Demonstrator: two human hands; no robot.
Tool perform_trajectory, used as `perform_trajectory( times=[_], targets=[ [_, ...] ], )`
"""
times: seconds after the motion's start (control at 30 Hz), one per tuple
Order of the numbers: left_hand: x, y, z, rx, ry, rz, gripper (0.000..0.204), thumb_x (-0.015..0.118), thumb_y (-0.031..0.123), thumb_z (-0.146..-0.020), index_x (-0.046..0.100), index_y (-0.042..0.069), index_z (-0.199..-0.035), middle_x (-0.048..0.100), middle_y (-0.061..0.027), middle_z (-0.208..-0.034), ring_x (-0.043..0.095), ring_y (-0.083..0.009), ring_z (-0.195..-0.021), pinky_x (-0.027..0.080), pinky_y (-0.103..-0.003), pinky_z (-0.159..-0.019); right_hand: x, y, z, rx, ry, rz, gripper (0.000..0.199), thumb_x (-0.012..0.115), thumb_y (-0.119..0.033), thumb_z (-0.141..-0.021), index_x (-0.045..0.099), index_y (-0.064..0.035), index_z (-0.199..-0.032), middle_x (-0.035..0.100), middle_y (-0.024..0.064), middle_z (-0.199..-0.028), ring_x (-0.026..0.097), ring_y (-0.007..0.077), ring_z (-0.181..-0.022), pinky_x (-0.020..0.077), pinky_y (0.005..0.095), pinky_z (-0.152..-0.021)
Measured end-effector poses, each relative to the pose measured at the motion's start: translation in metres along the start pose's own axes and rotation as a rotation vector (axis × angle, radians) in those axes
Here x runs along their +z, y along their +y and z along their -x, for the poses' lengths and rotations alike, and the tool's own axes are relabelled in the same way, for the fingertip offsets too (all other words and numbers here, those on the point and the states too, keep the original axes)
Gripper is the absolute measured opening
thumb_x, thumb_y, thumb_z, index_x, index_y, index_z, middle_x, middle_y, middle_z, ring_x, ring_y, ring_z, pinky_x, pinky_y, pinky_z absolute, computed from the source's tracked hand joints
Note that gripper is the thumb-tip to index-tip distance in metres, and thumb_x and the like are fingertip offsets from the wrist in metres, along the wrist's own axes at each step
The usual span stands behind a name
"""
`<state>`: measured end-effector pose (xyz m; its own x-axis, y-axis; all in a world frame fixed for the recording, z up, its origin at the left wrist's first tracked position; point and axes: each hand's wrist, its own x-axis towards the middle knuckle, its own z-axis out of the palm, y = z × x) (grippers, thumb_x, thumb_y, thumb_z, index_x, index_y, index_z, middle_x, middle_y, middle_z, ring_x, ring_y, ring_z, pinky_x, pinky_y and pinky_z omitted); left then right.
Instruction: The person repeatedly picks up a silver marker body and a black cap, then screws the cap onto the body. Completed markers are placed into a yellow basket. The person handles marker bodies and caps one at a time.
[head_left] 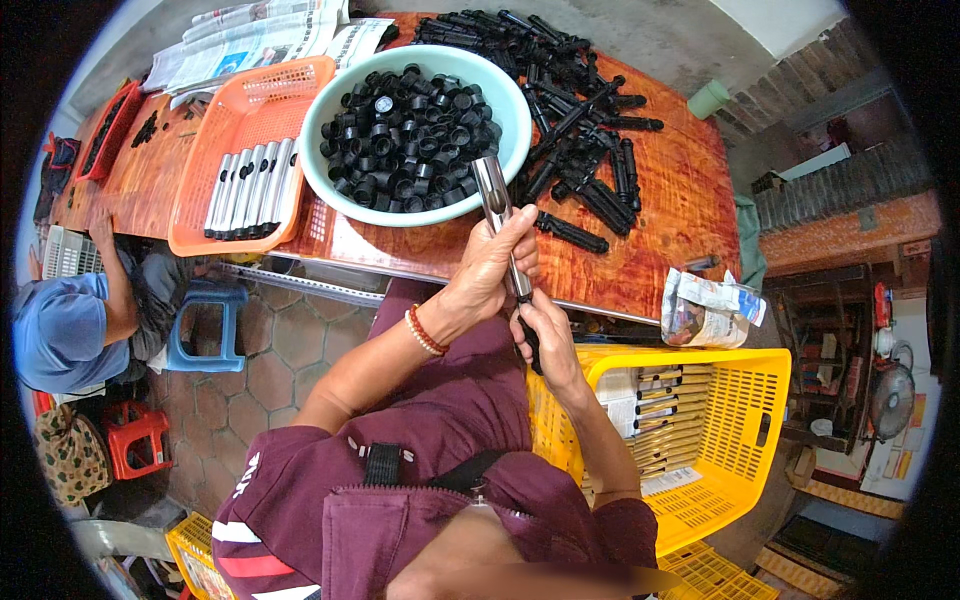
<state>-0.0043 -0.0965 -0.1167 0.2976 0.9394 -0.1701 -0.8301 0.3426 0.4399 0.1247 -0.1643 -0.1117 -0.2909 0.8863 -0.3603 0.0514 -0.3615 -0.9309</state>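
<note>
My left hand (pixel 497 265) is wrapped round a shiny silver tube (pixel 491 190) with an opening in its side. The tube points up and away from me, its far end over the near rim of a pale green bowl (pixel 518 125). Just below, my right hand (pixel 548 335) grips a black cylindrical part (pixel 531 348) at the tube's lower end; my fingers partly hide where they meet. Black round caps (pixel 400 140) fill the bowl. Similar silver tubes (pixel 250 190) lie in a row in the orange basket (pixel 185 205) on the left.
Long black parts (pixel 600 190) lie heaped on the right of the wooden table (pixel 680 200). A foil bag (pixel 708 308) sits at its edge. By my right arm stands a yellow crate (pixel 745 440) holding rows of tubes. A person in blue (pixel 65 330) sits at far left, near a blue stool (pixel 208 325).
</note>
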Motion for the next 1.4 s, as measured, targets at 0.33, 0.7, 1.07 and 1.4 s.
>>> perform_trajectory(
  times=[0.33,0.7,1.07,1.4],
  targets=[
    [0.003,-0.005,-0.001,0.028,0.051,-0.128,0.031,0.058,0.028,-0.096,0.041,0.015,-0.073,0.034,0.006,-0.057,0.034,-0.0066,-0.049,0.032,-0.023,-0.047,0.007,0.004,-0.001,-0.021,0.089,0.036,0.026,0.043,-0.027,-0.095,0.045,-0.0072,-0.079,0.044,-0.001,-0.06,0.04,0.0084,-0.05,0.0328,0.0251,-0.046],
    [0.007,-0.009,0.002,0.062,0.118,-0.09,0.029,0.058,0.028,-0.095,0.041,0.017,-0.075,0.031,0.0081,-0.056,0.031,-0.0046,-0.049,0.03,-0.021,-0.046,0.003,0.01,-0.005,-0.049,0.159,0.196,0.029,0.039,-0.03,-0.092,0.05,-0.0059,-0.079,0.043,-0.0002,-0.057,0.036,0.0073,-0.045,0.0287,0.0228,-0.041],
    [-0.003,-0.015,0.008,0.102,-0.022,-0.011,0.027,0.056,0.027,-0.096,0.041,0.016,-0.078,0.034,0.0068,-0.058,0.034,-0.0045,-0.05,0.033,-0.021,-0.047,-0.001,0.012,-0.002,-0.091,0.192,0.301,0.03,0.048,-0.027,-0.089,0.051,-0.0011,-0.075,0.047,0.0067,-0.056,0.046,0.0172,-0.052,0.0379,0.0359,-0.053],
    [0.002,0.021,-0.014,0.183,-0.265,0.116,0.044,0.05,0.055,-0.093,0.044,0.014,-0.079,0.039,0.0024,-0.071,0.043,-0.012,-0.069,0.045,-0.029,-0.069,-0.015,-0.021,0.018,-0.04,-0.016,0.132,0.028,0.062,-0.026,-0.09,0.059,-0.0016,-0.104,0.059,0.005,-0.068,0.056,0.0165,-0.058,0.0452,0.0307,-0.052]
  ],
)
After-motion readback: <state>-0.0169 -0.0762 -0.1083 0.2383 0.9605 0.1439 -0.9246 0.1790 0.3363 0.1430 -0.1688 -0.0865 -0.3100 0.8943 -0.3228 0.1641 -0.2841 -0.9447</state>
